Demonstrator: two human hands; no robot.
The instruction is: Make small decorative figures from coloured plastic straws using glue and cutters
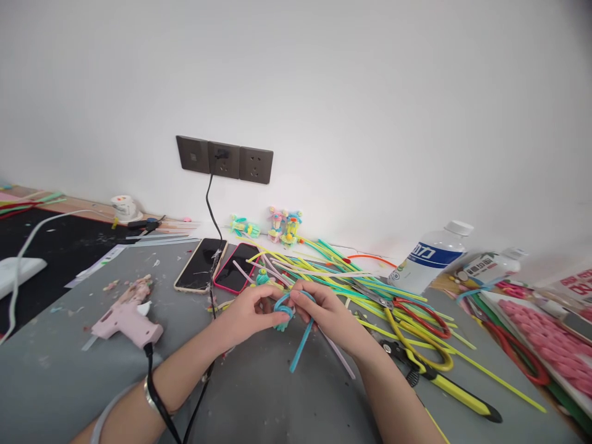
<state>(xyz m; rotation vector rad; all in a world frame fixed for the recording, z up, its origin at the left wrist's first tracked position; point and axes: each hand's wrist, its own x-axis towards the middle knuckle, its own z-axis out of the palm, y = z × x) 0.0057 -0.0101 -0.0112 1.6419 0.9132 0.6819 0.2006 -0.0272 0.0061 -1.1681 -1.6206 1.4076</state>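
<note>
Between my two hands, above the grey table mat, a blue pipe cleaner (300, 350) is bent into loops at the top, and one end hangs down. My left hand (259, 311) pinches the looped part between thumb and fingers. The thumb and index finger of my right hand (321, 308) close on the same pipe cleaner at the right of the loop. A small teal fuzzy piece (263, 277) shows just above my left fingers; its lower part is hidden. Beneath my right hand a pale purple pipe cleaner (340, 356) slants toward the front.
Yellow and green pipe cleaners (370, 283) spread right, with scissors (420, 317), yellow-handled pliers (457, 391) and a bottle (430, 256). At left lie a pink glue gun (127, 320) with a black cord and two phones (201, 265). Small fuzzy figures (284, 227) stand by the wall.
</note>
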